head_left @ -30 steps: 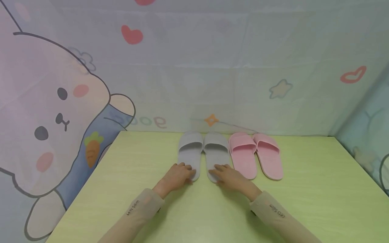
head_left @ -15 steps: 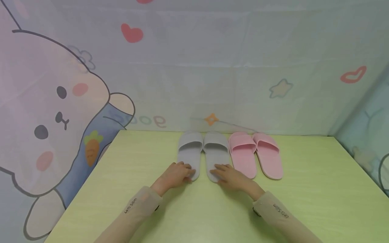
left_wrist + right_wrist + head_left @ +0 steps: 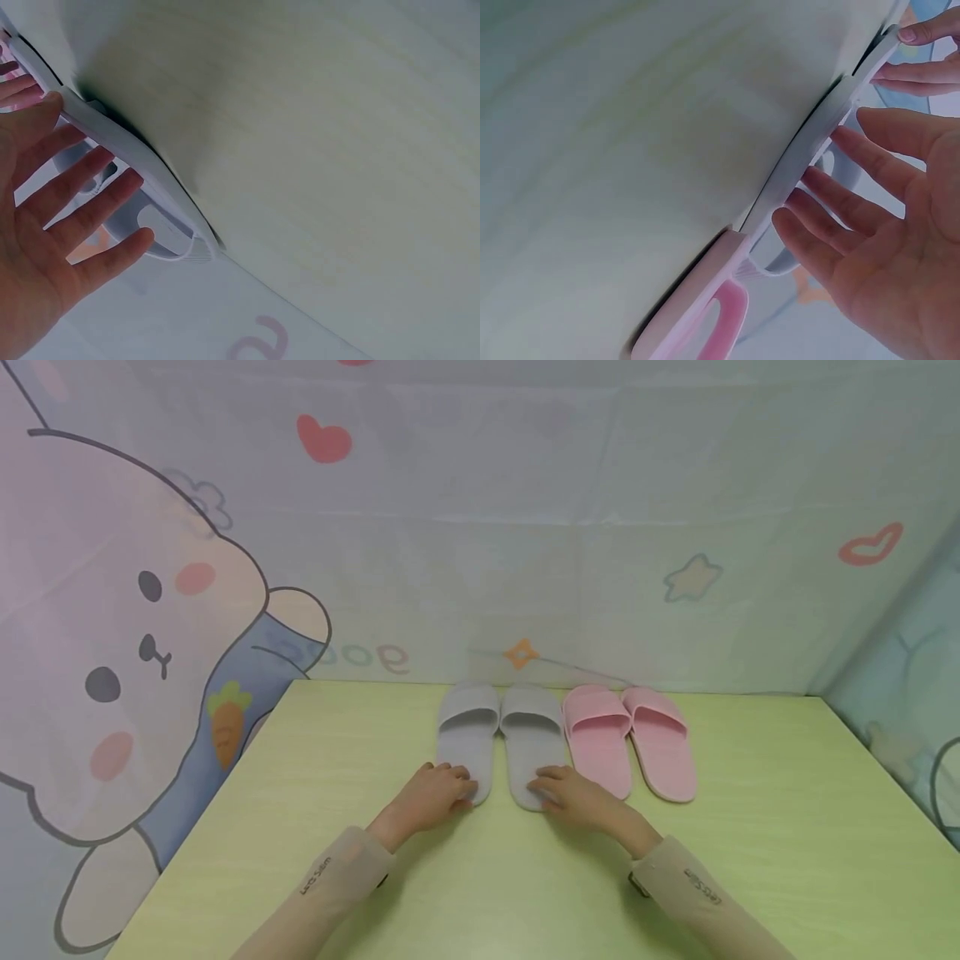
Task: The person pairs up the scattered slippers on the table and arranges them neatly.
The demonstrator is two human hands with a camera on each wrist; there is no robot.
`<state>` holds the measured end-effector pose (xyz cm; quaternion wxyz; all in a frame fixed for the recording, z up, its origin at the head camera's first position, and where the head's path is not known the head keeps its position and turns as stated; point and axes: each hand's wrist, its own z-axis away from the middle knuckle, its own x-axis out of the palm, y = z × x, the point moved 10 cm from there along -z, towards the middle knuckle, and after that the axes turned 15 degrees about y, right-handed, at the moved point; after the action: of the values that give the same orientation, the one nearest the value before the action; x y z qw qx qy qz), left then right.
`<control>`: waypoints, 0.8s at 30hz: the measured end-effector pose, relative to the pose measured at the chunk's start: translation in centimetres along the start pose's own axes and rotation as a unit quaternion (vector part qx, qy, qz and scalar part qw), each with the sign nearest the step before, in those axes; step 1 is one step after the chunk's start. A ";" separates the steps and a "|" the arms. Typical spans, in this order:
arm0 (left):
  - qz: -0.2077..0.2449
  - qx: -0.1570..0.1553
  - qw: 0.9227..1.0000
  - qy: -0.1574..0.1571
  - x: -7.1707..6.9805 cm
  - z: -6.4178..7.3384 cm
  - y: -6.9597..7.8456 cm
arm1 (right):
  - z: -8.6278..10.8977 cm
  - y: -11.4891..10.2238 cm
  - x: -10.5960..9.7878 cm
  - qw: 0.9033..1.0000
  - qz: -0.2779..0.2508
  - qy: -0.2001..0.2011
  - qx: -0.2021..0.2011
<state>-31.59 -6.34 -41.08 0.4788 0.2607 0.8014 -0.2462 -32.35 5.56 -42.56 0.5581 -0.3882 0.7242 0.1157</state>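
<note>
Two grey slippers stand side by side at the back of the table, toes toward the wall. Over the heel of the left grey slipper (image 3: 467, 747) lies my left hand (image 3: 427, 797). In the left wrist view its fingers are spread and fairly straight, and the thumb is by the rim of the sole. My right hand (image 3: 581, 799) is at the heel of the right grey slipper (image 3: 531, 752). The right wrist view has its fingers (image 3: 855, 202) extended along the sole (image 3: 799, 157), fingertips touching or very near it. Neither hand grips anything.
A pair of pink slippers, left (image 3: 602, 756) and right (image 3: 663, 756), sits just right of the grey pair. The pale green table (image 3: 480, 893) meets a cloth backdrop (image 3: 450, 568) printed with hearts and a cartoon animal.
My right hand has drawn slightly to the right off the grey slipper's heel, and my left hand slightly to the left. The slippers stay where they were.
</note>
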 end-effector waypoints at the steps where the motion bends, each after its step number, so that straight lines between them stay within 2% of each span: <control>1: 0.000 -0.001 1.000 0.000 -0.1 0.0 0.0 | 0.0 0.0 0.0 1.000 -0.001 0.000 0.000; 12: -0.009 -0.001 1.000 0.007 -0.8 0.5 0.4 | 0.2 -0.4 -0.9 1.000 -0.005 -0.002 -0.011; 24: -0.002 -0.006 1.000 0.003 -1.4 0.9 1.1 | 0.9 -0.1 -1.3 0.999 -0.045 -0.015 0.005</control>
<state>-29.73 -6.35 -40.32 0.4771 0.2576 0.8047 -0.2416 -31.50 6.61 -41.68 0.5758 -0.4156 0.6980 0.0924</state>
